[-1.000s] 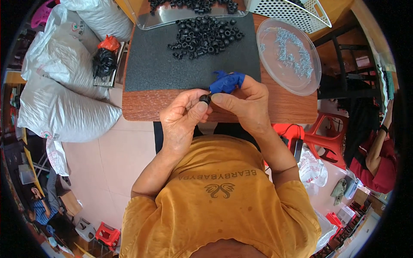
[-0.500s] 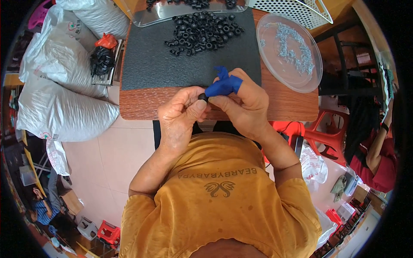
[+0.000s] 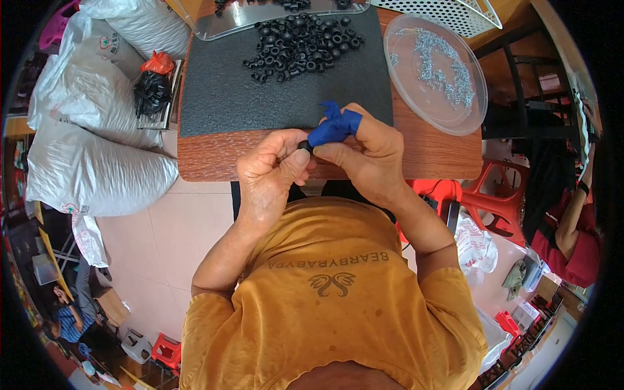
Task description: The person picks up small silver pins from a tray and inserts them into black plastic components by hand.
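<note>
Over the near edge of the table, my left hand (image 3: 266, 175) pinches a small round black plastic part (image 3: 304, 147) between thumb and fingers. My right hand (image 3: 374, 153) meets it from the other side, its thumb and index finger closed against the part. A strip of blue cloth (image 3: 335, 128) is wrapped round that index finger, with a loose knotted end sticking up. Whether anything smaller sits between the right fingertips is hidden. Beyond my hands, a pile of similar black parts (image 3: 302, 45) lies on a dark mat (image 3: 227, 97).
To the right on the wooden table (image 3: 442, 162) is a round clear lid (image 3: 406, 97) holding many tiny silvery pieces. A clear tray (image 3: 227, 29) and a white perforated basket (image 3: 448, 19) stand at the back. White sacks (image 3: 97, 169) fill the left; red stools (image 3: 497, 195) stand right.
The view has shifted slightly. Both hands keep nearly the same pose on the black part, with no clear change in grip.
</note>
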Demonstrator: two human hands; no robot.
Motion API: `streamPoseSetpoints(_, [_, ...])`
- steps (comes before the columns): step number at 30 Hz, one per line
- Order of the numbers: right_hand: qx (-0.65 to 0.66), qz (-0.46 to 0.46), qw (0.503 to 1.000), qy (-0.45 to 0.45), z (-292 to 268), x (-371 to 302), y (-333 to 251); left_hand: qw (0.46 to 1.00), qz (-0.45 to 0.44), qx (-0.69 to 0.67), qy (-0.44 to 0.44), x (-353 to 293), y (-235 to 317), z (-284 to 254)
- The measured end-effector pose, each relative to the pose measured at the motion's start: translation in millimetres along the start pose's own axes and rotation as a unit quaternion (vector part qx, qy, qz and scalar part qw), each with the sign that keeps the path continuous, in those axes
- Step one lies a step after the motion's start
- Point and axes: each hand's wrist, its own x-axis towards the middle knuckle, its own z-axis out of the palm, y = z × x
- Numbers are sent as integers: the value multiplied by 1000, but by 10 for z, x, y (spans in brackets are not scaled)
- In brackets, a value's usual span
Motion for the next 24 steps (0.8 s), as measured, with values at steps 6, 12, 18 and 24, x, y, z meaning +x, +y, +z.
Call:
streamPoseSetpoints(6, [-2,-16,1000,11,7,20,12,999,14,33,-10,13,25,3])
streamPoseSetpoints(12, [-8,14,999,34,47,-38,2,1000,-16,10,-23,49,8,-23])
streamPoseSetpoints(18, [-100,-77,990,61,73,-71,71,999,-33,4,-15,77,3,-7])
streamPoseSetpoints(24, [-82,-66,991,78,122,-144,77,999,-23,-5,-22,101,11,18])
